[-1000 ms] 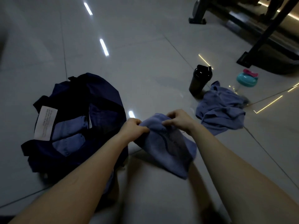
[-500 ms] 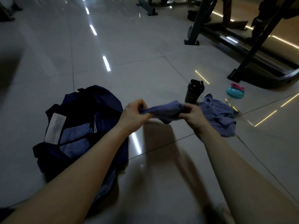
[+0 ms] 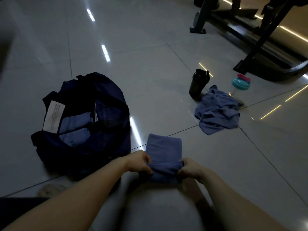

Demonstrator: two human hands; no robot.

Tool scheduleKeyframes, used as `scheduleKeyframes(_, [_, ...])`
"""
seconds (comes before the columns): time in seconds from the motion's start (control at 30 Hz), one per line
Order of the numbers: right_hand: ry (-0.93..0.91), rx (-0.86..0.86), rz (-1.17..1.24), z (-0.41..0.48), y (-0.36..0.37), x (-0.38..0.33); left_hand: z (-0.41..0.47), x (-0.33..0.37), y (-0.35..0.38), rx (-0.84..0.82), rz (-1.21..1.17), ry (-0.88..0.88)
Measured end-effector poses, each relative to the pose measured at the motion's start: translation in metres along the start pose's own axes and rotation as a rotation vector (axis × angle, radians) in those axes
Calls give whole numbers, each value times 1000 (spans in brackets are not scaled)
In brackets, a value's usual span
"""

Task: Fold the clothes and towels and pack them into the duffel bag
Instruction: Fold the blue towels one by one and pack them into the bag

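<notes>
Two bare hands met low over a glossy grey tiled floor [image 3: 150,64], whose dark grout lines ran diagonally and whose sheen threw back white and yellow strip lights. Black metal frame legs [image 3: 260,42] stood at the far right of the dim room.

The left hand [image 3: 139,161] and right hand [image 3: 190,169] each had their fingers curled, pinching the near edge of a folded blue towel [image 3: 164,147] that lay flat on the floor just right of the duffel bag [image 3: 108,90]. The navy bag sat open on the floor, with folded blue pieces [image 3: 75,129] inside it.

A white label [image 3: 53,116] on the bag's inner rim carried lines of small print, too fine to read.

Farther right, a crumpled blue towel [image 3: 216,112] lay against a black shaker bottle [image 3: 198,83], with a teal-lidded bottle [image 3: 240,83] just beside it; no brand was legible on either.
</notes>
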State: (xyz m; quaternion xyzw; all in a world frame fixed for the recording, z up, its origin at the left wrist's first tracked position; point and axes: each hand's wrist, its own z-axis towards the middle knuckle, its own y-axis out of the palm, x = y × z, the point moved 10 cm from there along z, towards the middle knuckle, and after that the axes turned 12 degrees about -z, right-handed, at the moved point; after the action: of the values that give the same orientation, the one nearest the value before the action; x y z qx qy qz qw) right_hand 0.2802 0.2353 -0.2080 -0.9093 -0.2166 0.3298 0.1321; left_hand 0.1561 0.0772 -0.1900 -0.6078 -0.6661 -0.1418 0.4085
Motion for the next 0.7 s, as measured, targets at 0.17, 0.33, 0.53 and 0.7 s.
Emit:
scheduleKeyframes(0.17, [57, -22, 80, 0, -8, 6, 4, 9, -23, 142, -204, 72])
scheduleKeyframes(0.33, [12, 143, 230, 7, -31, 4, 9, -9, -15, 155, -517, -25])
scheduleKeyframes(0.53, [42, 435, 289, 20, -53, -3, 22, -29, -22, 371, -557, -42])
scheduleKeyframes(0.7, [92, 490, 207, 44, -52, -6, 31, -31, -37, 510, -376, -27])
